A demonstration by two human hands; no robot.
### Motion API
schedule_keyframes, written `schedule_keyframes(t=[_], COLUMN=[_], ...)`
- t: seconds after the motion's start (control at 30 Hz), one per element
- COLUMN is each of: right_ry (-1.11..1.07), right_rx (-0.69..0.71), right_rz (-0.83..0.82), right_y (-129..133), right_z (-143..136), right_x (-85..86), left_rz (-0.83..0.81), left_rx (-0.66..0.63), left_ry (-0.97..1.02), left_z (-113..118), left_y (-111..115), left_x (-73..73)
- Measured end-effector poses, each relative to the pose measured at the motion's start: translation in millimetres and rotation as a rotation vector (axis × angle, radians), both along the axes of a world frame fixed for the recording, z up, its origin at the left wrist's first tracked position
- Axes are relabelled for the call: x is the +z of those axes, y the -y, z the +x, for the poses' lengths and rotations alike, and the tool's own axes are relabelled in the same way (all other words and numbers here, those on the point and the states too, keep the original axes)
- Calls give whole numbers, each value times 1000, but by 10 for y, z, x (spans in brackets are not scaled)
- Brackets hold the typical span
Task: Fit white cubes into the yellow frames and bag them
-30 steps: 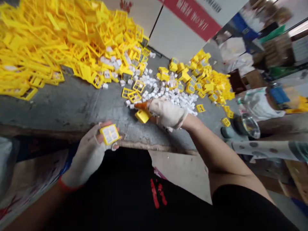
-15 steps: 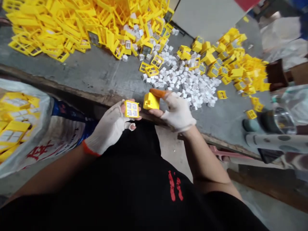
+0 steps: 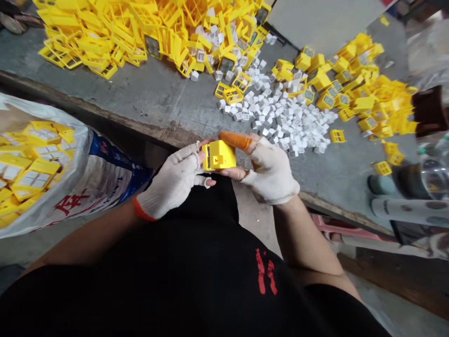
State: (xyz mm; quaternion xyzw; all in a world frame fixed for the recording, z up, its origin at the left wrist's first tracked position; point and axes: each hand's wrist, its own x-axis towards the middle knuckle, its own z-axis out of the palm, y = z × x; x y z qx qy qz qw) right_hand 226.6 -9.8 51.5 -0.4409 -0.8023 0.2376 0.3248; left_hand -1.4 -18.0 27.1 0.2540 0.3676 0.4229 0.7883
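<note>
My right hand [image 3: 272,169], in a white fingerless glove with an orange cover on one finger, grips a yellow plastic box [image 3: 226,156] from its right side. Against the box's left end sits a yellow window frame [image 3: 206,158], held by the fingertips of my gloved left hand [image 3: 177,177]. The frame's face is turned away, and whether it is fully seated on the box I cannot tell. Both hands are close together in front of the bench's front edge. Beyond them on the bench lies a pile of small white cubes [image 3: 280,112].
Yellow frames [image 3: 105,32] are heaped at the back left of the grey bench [image 3: 147,100]. Yellow boxes [image 3: 368,93] pile up at the right. An open sack [image 3: 82,173] with assembled yellow pieces stands at the left. A pale panel [image 3: 319,23] rises at the back.
The window frame in my left hand has moved right and turned to meet the box's left end; before, the two were apart. The view has shifted slightly.
</note>
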Motion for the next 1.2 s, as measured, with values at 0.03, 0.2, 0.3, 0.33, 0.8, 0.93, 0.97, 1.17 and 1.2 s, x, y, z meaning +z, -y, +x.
schedule_keyframes(t=[0.03, 0.2, 0.3, 0.33, 0.8, 0.93, 0.97, 1.17, 1.2], right_ry=[-9, 3, 35, 49, -598, -777, -796, -667, -606], right_rx=[3, -3, 2, 3, -153, -186, -197, -90, -72], right_rz=[9, -5, -20, -10, -388, -461, -493, -437, -370], right_y=[9, 13, 18, 32, 129, 113, 112, 150, 164], right_z=[6, 49, 66, 58, -303, -421, -437, -411, -419], right_x=[-6, -40, -49, -50, -267, -242, -264, -346, -286], left_rz=[-3, 7, 19, 23, 649, 682, 663, 419, 350], left_rx=[3, -5, -10, -11, 66, 114, 115, 12, 18], left_ry=[4, 11, -2, -12, -604, -661, -665, -246, -139], left_z=[4, 24, 32, 29, -67, -93, -105, -90, -48], left_y=[0, -9, 11, 23, 39, 83, 82, -29, -51], left_x=[-4, -7, -9, -12, 141, 167, 153, 102, 126])
